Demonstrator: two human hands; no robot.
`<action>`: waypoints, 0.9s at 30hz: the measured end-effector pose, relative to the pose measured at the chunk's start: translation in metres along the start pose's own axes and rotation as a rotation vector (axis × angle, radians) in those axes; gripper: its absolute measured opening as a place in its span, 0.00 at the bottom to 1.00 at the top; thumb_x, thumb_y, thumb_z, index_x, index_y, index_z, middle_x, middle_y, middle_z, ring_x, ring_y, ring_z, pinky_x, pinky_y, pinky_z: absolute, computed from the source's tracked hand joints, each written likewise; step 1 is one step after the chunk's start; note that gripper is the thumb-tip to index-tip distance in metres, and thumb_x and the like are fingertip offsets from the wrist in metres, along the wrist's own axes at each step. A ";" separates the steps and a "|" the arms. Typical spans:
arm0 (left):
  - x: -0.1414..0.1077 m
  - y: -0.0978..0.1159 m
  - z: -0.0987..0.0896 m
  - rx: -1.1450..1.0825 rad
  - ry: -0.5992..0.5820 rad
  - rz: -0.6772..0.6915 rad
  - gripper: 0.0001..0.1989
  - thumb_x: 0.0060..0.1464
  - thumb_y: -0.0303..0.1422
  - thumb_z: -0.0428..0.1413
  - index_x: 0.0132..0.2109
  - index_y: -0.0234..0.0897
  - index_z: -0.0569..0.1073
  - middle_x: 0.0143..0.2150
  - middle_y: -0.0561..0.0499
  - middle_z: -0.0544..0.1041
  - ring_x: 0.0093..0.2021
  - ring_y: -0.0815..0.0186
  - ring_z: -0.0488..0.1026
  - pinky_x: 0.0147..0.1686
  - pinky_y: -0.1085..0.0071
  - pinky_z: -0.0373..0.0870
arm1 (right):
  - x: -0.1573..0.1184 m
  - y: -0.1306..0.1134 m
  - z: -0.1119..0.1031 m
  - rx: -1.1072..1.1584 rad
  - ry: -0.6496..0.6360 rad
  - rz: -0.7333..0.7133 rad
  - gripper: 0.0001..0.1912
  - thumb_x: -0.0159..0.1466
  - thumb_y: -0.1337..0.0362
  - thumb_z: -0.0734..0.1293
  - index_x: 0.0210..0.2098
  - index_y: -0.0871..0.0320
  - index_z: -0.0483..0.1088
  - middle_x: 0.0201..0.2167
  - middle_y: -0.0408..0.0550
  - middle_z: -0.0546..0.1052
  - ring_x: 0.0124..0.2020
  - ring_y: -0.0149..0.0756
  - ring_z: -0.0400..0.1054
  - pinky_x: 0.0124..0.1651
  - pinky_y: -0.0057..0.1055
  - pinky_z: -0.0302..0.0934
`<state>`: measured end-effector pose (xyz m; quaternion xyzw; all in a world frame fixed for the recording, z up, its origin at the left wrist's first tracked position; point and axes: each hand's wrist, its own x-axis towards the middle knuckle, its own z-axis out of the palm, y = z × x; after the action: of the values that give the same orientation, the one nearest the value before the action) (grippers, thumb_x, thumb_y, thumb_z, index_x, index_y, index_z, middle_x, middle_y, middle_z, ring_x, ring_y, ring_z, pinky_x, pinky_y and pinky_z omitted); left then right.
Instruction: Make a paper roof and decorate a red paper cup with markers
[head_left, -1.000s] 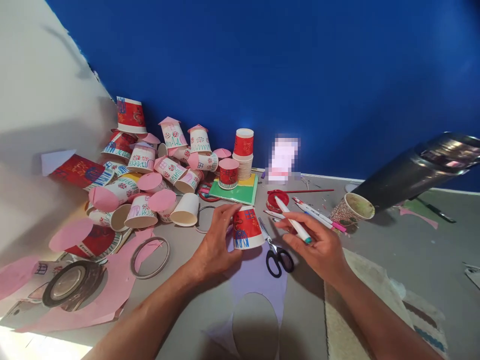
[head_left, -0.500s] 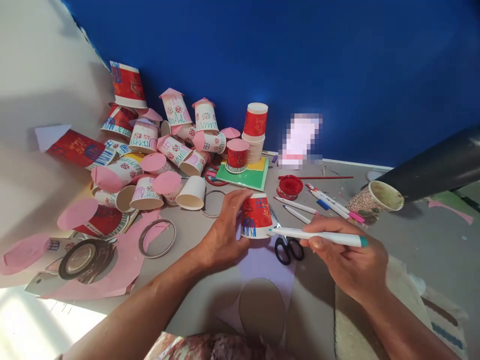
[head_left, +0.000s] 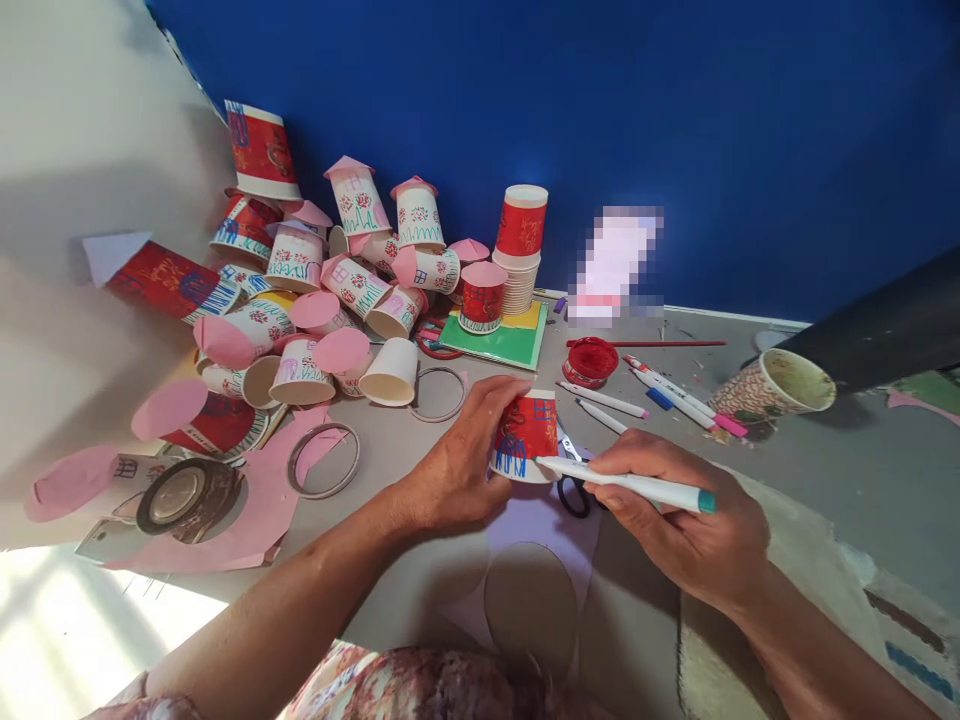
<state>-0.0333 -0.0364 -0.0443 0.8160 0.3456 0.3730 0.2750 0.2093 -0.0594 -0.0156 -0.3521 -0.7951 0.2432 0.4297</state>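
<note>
My left hand (head_left: pixel 469 445) is closed around a red and white paper cup (head_left: pixel 531 435), held upside down with its wide rim low. Blue marker drawings, a window and an arched shape, show on its side. In a writing grip, my right hand (head_left: pixel 679 510) holds a white marker with a teal end (head_left: pixel 645 487). The marker's tip touches the cup near its lower white band. Black-handled scissors (head_left: pixel 574 495) lie behind the cup, partly hidden by it and by my right hand. Beneath is a lilac paper sheet (head_left: pixel 517 530) with a round hole cut in it.
Many decorated paper cups (head_left: pixel 296 255) are piled at the left, by tape rolls (head_left: pixel 324 460) and cut pink paper (head_left: pixel 259 520). Farther back stand a cup stack (head_left: pixel 517 250) and a red paint pot (head_left: pixel 591 360). Loose markers (head_left: pixel 675 395) and a patterned cup (head_left: pixel 776 385) lie right.
The marker tip has moved from beside the cup's lower edge onto its side. My right hand has come slightly left relative to the cup. The whole view has shifted a little.
</note>
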 end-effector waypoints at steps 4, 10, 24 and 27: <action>0.000 0.001 -0.001 -0.020 -0.004 -0.019 0.45 0.46 0.22 0.60 0.70 0.45 0.54 0.66 0.39 0.61 0.67 0.46 0.60 0.69 0.44 0.58 | 0.001 -0.001 -0.001 0.001 -0.009 -0.004 0.03 0.68 0.64 0.69 0.41 0.52 0.76 0.30 0.45 0.81 0.29 0.36 0.74 0.32 0.32 0.67; -0.001 0.001 -0.001 -0.040 -0.008 -0.036 0.48 0.43 0.19 0.58 0.70 0.46 0.54 0.66 0.40 0.60 0.68 0.48 0.60 0.68 0.46 0.62 | 0.000 -0.001 -0.001 -0.024 -0.002 -0.026 0.03 0.68 0.65 0.69 0.41 0.51 0.76 0.29 0.44 0.81 0.28 0.35 0.74 0.32 0.31 0.68; -0.001 0.002 0.001 -0.010 -0.007 -0.019 0.47 0.44 0.20 0.59 0.70 0.47 0.53 0.66 0.40 0.60 0.68 0.47 0.60 0.67 0.44 0.62 | 0.006 -0.007 -0.003 -0.025 0.002 -0.040 0.04 0.67 0.66 0.66 0.36 0.53 0.74 0.25 0.43 0.78 0.25 0.34 0.72 0.29 0.31 0.66; -0.001 0.003 0.002 0.013 -0.021 -0.009 0.48 0.42 0.18 0.57 0.69 0.46 0.53 0.66 0.39 0.61 0.69 0.48 0.59 0.69 0.45 0.60 | 0.005 -0.007 -0.001 -0.038 0.013 -0.045 0.04 0.68 0.65 0.66 0.37 0.53 0.75 0.26 0.45 0.79 0.27 0.36 0.73 0.30 0.32 0.67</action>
<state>-0.0314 -0.0397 -0.0438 0.8200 0.3489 0.3608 0.2752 0.2060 -0.0595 -0.0074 -0.3440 -0.8045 0.2161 0.4333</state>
